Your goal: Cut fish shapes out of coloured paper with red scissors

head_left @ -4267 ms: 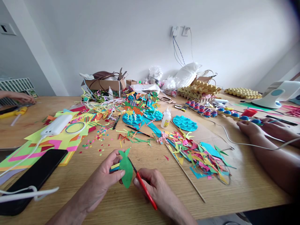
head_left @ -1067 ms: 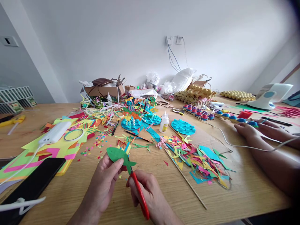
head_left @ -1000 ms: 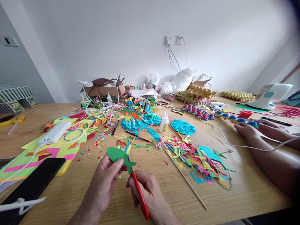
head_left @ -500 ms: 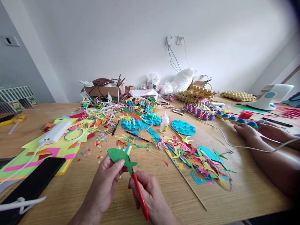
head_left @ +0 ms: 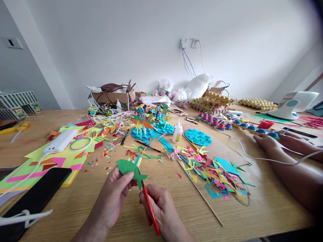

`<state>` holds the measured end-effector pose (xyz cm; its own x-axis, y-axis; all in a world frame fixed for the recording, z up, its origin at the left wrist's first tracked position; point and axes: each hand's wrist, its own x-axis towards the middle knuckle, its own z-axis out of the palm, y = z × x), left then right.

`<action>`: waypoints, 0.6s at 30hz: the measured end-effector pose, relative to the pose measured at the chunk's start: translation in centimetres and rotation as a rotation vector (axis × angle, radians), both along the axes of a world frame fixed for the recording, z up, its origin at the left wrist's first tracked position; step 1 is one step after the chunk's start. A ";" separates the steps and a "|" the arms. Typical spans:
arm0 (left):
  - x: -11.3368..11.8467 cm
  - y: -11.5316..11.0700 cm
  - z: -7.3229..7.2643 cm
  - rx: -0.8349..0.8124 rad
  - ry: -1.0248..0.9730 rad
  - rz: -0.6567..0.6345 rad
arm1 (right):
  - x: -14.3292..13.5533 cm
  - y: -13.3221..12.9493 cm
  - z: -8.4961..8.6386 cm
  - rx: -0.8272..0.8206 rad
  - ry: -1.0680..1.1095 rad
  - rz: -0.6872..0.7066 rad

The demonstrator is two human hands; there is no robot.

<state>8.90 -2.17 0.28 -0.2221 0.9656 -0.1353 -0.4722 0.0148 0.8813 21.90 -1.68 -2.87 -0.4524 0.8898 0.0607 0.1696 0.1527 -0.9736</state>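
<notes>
Between the thumb and fingers of my left hand is a green paper fish, its forked tail pointing right and down. My right hand is wrapped round the red handles of a pair of scissors. The scissor blades run up behind or against the fish near its tail; their tips are partly hidden by the paper. Beyond my hands lie thin green and red paper strips and a white glue bottle.
Paper scraps and a thin stick lie right. At left are coloured sheets, a white power strip and a black phone. Another person's hands hold a painted egg-carton strip at far right.
The scissor handles look slightly closer together. The fish and my left hand have hardly moved, and the whole view has shifted very slightly.
</notes>
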 end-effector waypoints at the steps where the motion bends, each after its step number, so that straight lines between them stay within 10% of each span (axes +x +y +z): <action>1: 0.0 0.0 0.0 -0.002 -0.004 0.000 | 0.0 0.0 0.0 -0.003 -0.003 0.003; 18: -0.1 -0.5 0.0 -0.041 -0.005 -0.088 | 0.6 0.1 0.5 -0.022 -0.009 0.056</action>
<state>8.81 -2.62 0.29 -0.1363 0.9749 -0.1761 -0.4721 0.0924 0.8767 22.49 -1.57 -2.40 -0.5018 0.8642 0.0370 0.1698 0.1404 -0.9754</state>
